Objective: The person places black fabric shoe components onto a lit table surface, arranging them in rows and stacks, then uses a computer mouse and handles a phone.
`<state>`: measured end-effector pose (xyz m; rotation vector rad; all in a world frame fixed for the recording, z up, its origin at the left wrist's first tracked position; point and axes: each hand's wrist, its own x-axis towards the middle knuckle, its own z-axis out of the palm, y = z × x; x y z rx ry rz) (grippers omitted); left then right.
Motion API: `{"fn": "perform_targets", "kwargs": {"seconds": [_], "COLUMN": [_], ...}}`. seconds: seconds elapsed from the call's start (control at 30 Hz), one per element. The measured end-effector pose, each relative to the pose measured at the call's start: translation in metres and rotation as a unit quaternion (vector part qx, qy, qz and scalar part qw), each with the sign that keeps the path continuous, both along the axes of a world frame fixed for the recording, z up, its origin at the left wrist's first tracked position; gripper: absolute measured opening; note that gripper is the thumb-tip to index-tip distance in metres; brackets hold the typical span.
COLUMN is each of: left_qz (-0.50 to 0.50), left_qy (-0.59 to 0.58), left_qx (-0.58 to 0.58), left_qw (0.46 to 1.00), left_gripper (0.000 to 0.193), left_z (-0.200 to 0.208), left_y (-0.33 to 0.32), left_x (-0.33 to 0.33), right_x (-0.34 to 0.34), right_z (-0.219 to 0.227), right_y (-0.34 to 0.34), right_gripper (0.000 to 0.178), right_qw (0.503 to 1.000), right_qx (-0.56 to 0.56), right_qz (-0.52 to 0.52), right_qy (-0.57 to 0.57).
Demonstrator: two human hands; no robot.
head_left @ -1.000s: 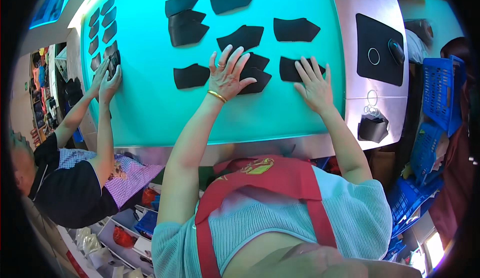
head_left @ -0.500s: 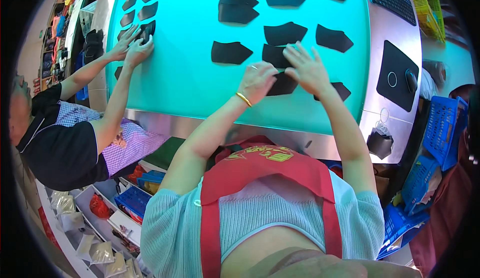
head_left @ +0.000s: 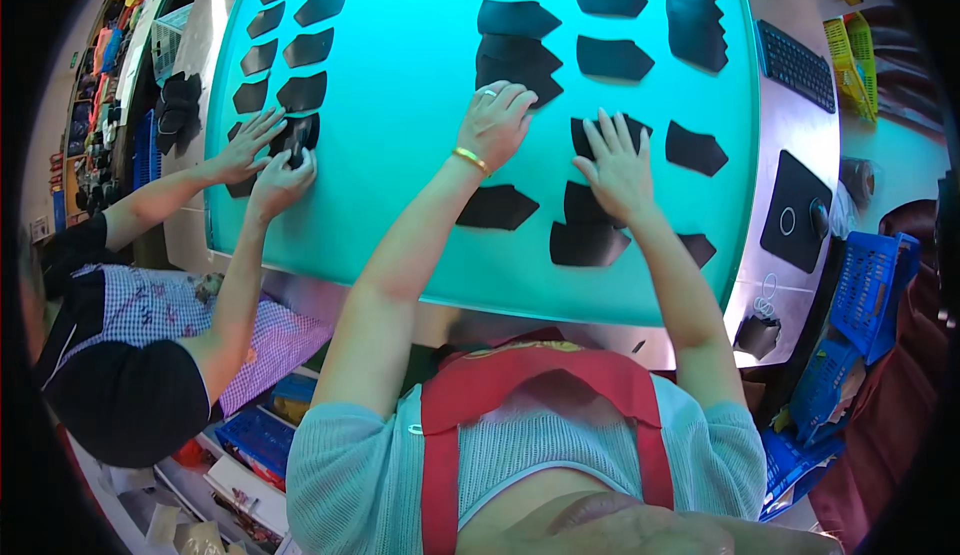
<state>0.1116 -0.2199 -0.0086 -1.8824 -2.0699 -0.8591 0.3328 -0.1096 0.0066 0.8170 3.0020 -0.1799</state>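
Several flat black pieces, pointed at one end and leather-like, lie on the bright turquoise tabletop (head_left: 400, 155). My left hand (head_left: 492, 127), with a ring and a gold bangle, has its fingers curled together at the near edge of an overlapping pair of black pieces (head_left: 512, 63), gripping the lower one. Flat and spread, my right hand (head_left: 617, 167) rests over another black piece (head_left: 632, 127) and hides part of it. Below that hand, two more black pieces (head_left: 590, 245) overlap. A single black piece (head_left: 497, 207) lies below my left hand.
To the left, a co-worker's hands (head_left: 262, 155) work on a black piece beside two columns of similar ones. Along the right ledge are a keyboard (head_left: 797, 65), a mouse (head_left: 819, 217) on a black pad (head_left: 785, 200), and blue baskets (head_left: 870, 280) beyond.
The view has shifted, so the table sits lower. My left hand has moved away to the overlapping pair, and my right hand has moved onto a farther piece.
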Motion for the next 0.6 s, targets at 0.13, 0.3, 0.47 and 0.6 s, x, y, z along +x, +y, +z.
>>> {"fn": "perform_targets", "kwargs": {"seconds": [0.13,0.3,0.47,0.6], "left_qz": [0.041,0.036,0.062,0.054], "left_qy": [0.003,-0.041,-0.036,-0.077], "left_qx": [-0.134,-0.159,-0.114,-0.162], "left_qw": [0.99,0.986,0.991,0.982], "left_gripper": [0.029,0.02,0.021,0.02], "left_z": [-0.014,0.005,-0.008,-0.007], "left_y": [-0.007,-0.006,0.051,0.047], "left_x": [0.006,0.0,-0.043,-0.033], "right_x": [0.01,-0.026,-0.144,-0.197], "right_z": [-0.008,0.027,0.009,-0.003], "right_y": [-0.034,-0.005,0.077,0.145], "right_gripper": [0.071,0.067,0.059,0.06], "right_qw": [0.997,0.999,0.995,0.996], "right_qx": [-0.039,-0.036,-0.017,-0.021], "right_qz": [-0.034,-0.032,0.009,0.036], "right_qy": [-0.049,0.018,0.101,0.082]}}
